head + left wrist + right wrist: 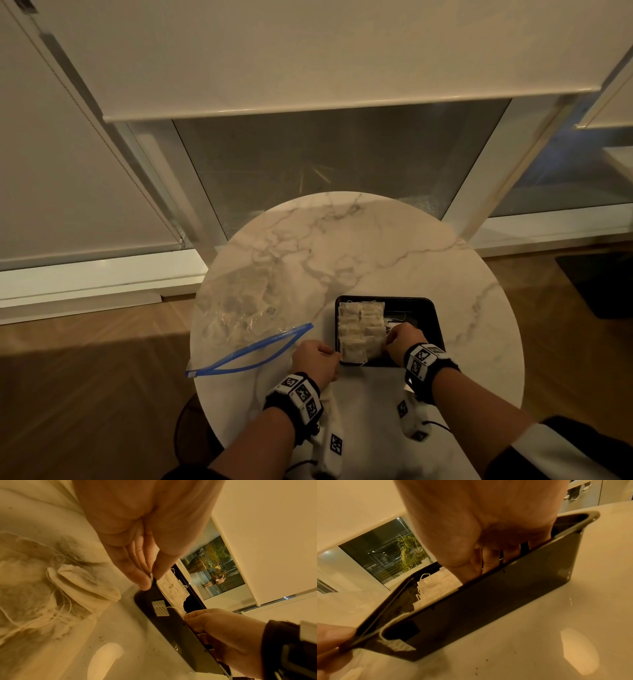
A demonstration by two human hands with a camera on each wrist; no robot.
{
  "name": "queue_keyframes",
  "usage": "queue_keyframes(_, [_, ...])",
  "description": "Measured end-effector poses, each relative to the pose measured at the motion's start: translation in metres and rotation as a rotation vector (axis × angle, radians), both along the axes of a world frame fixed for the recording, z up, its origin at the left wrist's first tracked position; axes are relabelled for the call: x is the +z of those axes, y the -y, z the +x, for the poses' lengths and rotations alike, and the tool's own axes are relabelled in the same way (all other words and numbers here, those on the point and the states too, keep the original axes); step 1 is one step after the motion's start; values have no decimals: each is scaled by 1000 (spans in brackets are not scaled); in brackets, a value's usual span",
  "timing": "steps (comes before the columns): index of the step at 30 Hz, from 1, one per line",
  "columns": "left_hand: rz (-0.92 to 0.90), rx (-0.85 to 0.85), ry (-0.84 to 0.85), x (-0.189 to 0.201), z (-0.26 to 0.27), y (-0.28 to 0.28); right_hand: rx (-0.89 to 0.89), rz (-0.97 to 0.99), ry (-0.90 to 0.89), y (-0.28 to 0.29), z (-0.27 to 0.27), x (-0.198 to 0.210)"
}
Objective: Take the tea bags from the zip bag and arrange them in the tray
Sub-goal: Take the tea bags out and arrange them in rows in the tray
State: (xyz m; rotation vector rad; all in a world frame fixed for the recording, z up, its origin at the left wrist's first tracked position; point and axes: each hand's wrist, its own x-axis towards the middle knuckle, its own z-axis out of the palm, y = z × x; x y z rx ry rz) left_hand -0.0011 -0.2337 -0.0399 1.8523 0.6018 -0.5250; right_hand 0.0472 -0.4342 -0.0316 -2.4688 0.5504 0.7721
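Tea bags (359, 330) sit in two rows in the tray's (432, 310) left half. Left hand (317, 359) pinches the tray's near-left rim, fingers (142, 580) together. Right hand (402, 342) is curled inside the tray beside the rows; likely holding a bag, can't tell. Zip bag (246, 329) lies left of the tray.

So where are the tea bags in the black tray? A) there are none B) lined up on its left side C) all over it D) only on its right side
B: in the head view the tea bags sit in two rows in the left part of the black tray, while its right part shows bare dark floor.
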Motion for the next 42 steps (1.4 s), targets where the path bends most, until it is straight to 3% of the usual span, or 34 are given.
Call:
queue_keyframes(11, [-6,25,-3,0,-2,-1,-22,27,-4,2,1,-1])
queue_keyframes(18, [73,-85,38,-1,-3,-8,-90,29,47,6,1,9])
queue_keyframes(25, [29,-226,104,19,-9,-26,-159,117,198,5,-8,18])
queue_keyframes(36, [58,-211,239,59,-38,-87,-14,376,272,-55,-37,44])
queue_keyframes(42, [329,-190,432,56,-51,-139,147,414,199,-104,-54,45])
